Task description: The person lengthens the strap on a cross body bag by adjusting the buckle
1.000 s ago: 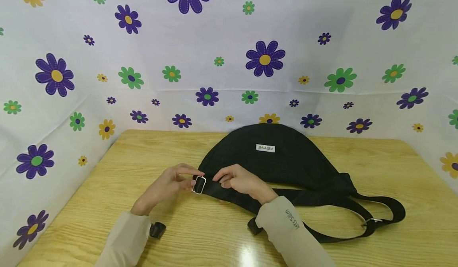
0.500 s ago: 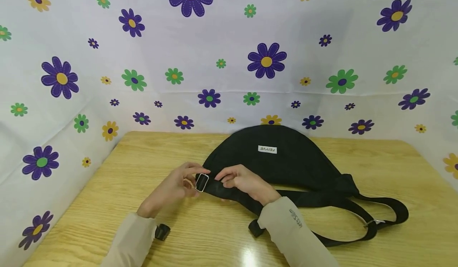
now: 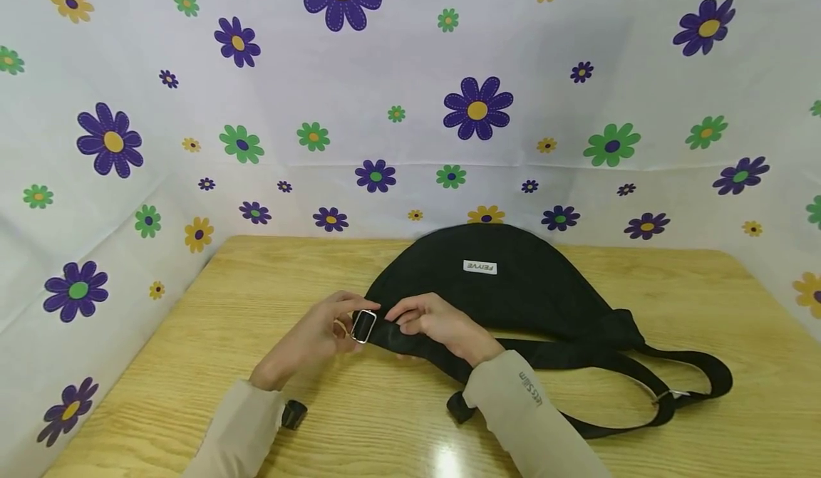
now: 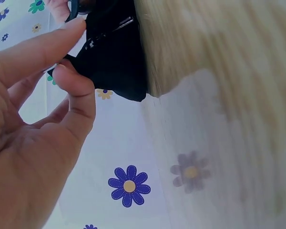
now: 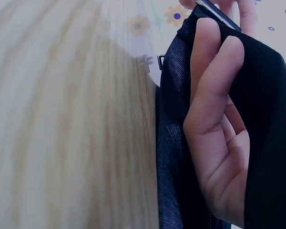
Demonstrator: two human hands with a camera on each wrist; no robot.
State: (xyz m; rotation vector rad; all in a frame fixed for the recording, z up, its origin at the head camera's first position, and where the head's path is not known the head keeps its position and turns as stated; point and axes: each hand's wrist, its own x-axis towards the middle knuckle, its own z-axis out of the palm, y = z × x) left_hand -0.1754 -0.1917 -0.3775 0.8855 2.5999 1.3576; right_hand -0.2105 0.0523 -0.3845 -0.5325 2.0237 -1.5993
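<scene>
A black half-moon waist bag (image 3: 487, 286) with a white label lies on the wooden table, its curved side away from me. Its wide strap (image 3: 417, 346) runs along the near side, with a silver slider buckle (image 3: 363, 326) at the left end. My left hand (image 3: 314, 335) pinches the strap end at this slider between thumb and fingers. Just to the right, my right hand (image 3: 442, 325) grips the strap, some fingertips showing below its lower edge. From the right wrist, the fingers (image 5: 214, 90) sit between bag and strap (image 5: 271, 119).
A black plastic clip (image 3: 294, 414) lies by the left sleeve, another black clip piece (image 3: 459, 408) by the right sleeve. At the right a looped strap (image 3: 712, 375) with a metal adjuster spreads over the table (image 3: 359, 428). A flowered white cloth (image 3: 398, 58) stands behind.
The left hand has shifted its fingers about the slider, which has turned slightly and lifted a little. The right hand stays on the strap. The whole view has shifted slightly.
</scene>
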